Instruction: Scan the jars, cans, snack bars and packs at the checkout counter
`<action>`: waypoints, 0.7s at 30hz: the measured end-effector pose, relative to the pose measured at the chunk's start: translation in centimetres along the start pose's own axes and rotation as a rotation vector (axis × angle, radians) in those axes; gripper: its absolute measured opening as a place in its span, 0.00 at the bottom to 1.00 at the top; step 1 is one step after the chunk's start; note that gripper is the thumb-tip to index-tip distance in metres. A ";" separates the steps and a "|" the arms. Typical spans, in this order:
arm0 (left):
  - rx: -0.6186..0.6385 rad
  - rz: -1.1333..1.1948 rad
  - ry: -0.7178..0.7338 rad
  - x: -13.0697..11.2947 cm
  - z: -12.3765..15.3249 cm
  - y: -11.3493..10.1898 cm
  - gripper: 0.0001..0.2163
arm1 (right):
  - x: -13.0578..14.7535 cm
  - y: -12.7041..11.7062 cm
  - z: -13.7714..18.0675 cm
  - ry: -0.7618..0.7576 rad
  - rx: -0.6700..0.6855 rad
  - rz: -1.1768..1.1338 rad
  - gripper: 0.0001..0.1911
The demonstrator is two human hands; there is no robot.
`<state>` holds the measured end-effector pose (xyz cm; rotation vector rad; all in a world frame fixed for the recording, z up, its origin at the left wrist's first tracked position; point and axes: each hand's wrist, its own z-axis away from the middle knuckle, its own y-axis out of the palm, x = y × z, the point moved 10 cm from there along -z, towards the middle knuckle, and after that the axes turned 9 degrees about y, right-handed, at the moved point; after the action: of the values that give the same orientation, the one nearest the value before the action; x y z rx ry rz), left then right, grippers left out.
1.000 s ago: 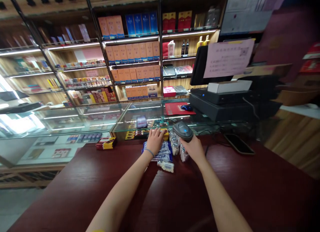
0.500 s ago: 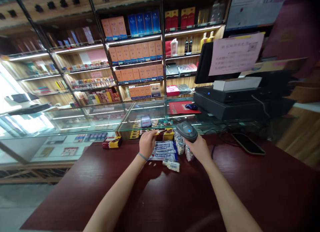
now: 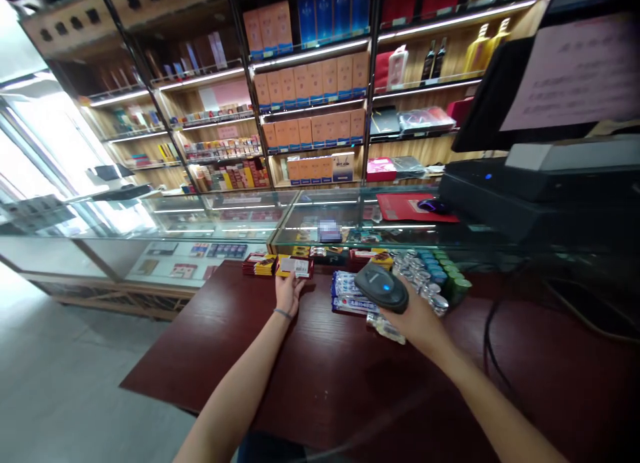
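My left hand pinches a flat red-and-yellow snack packet, whose white barcode label faces up. Just left of it lies a stack of similar red-and-yellow packets. My right hand is wrapped round a black barcode scanner with a blue light, its head tilted toward the left. Under and beside the scanner are blue-and-white snack sticks and a small clear bottle with pale contents on its side. More red-and-yellow packets sit behind the sticks.
Silver-topped jars and green-lidded containers stand in rows at the right of the dark red table. A black cable and a phone lie further right. Behind are the glass counter, red folder and monitor.
My left hand has moved left, carrying a packet from the rear pile to beside the left stack. The scanner stays in my right hand. The view has shifted left, revealing more jars.
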<state>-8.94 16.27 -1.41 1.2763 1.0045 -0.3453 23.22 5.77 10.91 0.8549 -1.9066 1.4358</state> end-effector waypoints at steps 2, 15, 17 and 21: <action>-0.006 0.014 0.001 0.1 -0.1 -0.1 0.15 | 0.6 2.5 0.9 -0.022 0.106 0.036 0.27; -0.022 0.027 -0.002 0.7 -0.6 -0.3 0.12 | 1.5 6.8 2.7 -0.163 0.224 0.214 0.26; -0.017 -0.008 0.001 0.7 -0.7 -0.4 0.13 | 1.3 6.7 2.6 -0.150 0.221 0.208 0.24; 0.011 -0.051 0.017 0.6 -0.7 -0.5 0.14 | 1.0 6.5 2.4 -0.136 0.196 0.188 0.21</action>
<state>-9.27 16.89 -2.18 1.2668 1.0526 -0.3803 17.28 4.65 7.31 0.9026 -2.0153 1.7404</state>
